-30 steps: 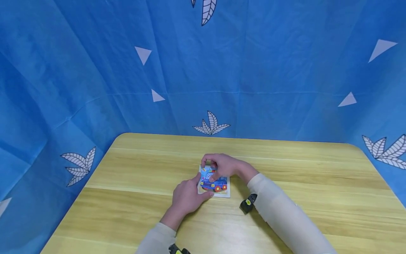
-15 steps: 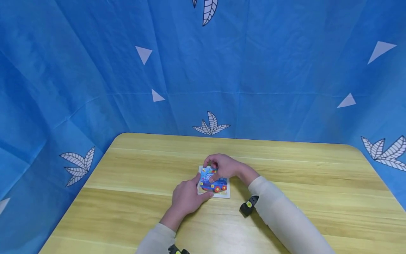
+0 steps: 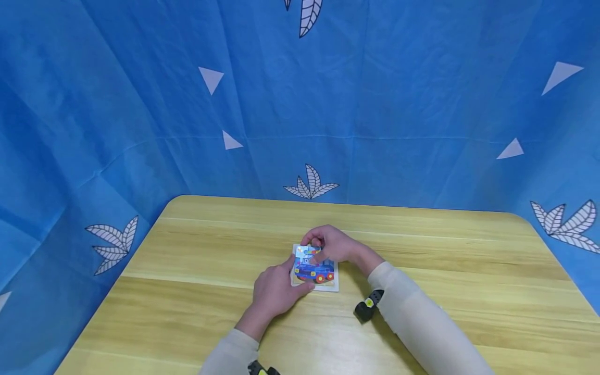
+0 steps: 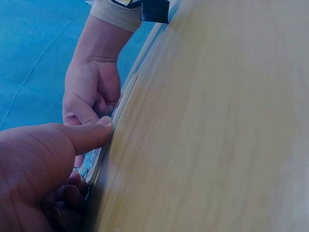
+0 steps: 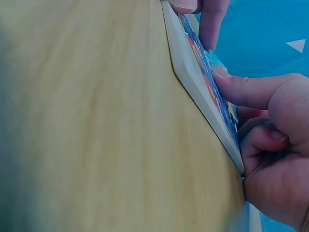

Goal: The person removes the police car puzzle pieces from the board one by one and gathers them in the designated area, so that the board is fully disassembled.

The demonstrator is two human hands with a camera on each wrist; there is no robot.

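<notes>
A small jigsaw puzzle board (image 3: 330, 288) with a white border lies on the table, its picture showing a blue vehicle with red-and-yellow wheels. My left hand (image 3: 276, 289) grips the board at its left side, the thumb on the near edge and a finger along the left edge. Over the far right part of the picture is my right hand (image 3: 336, 246), pinching a puzzle piece (image 5: 213, 59) between thumb and fingers. In the right wrist view this light-blue piece stands up from the picture. The left wrist view shows the left thumb (image 4: 94, 134) pressing the board's edge.
The wooden table (image 3: 187, 250) spreads around the board, with its far edge against a blue curtain (image 3: 398, 104) printed with leaves and white triangles. A black wrist camera (image 3: 365, 310) hangs from the right sleeve, close to the table.
Seams and a bright glare now show at the picture's upper left, where the surface looked flat before. The right hand has shifted only slightly; the left hand stays in place.
</notes>
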